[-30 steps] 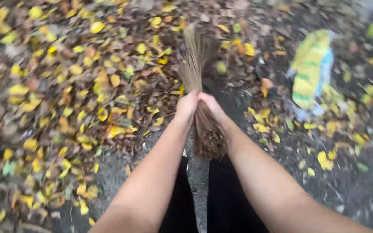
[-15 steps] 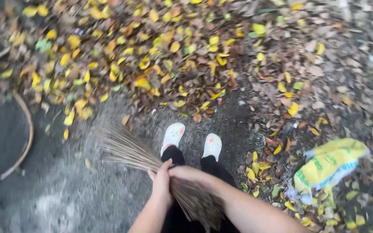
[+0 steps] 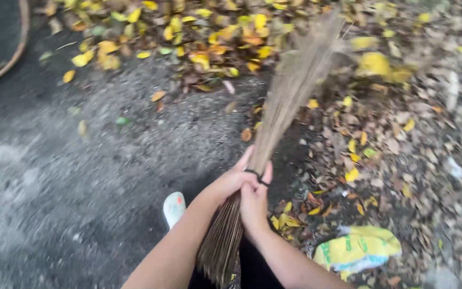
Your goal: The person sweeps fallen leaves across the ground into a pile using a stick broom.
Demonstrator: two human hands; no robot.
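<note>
Both grips closed round the stick broom (image 3: 274,126) at its band: left hand (image 3: 230,182) over, right hand (image 3: 255,200) under, so the bundle stays tight. Bristle tips fan up-right over the leaf litter (image 3: 380,123); butt end low by my white shoe (image 3: 174,207).

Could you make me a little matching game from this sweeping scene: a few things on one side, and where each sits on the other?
Things:
1. stick broom
2. white shoe
3. yellow sack
4. curved hoop

Places:
A. top left corner, on the dark ground
B. gripped in both hands, bristles pointing up and to the right
C. lower right, among brown leaves
D. just left of the left forearm, on bare pavement

Pairs: 1-B, 2-D, 3-C, 4-A
</note>
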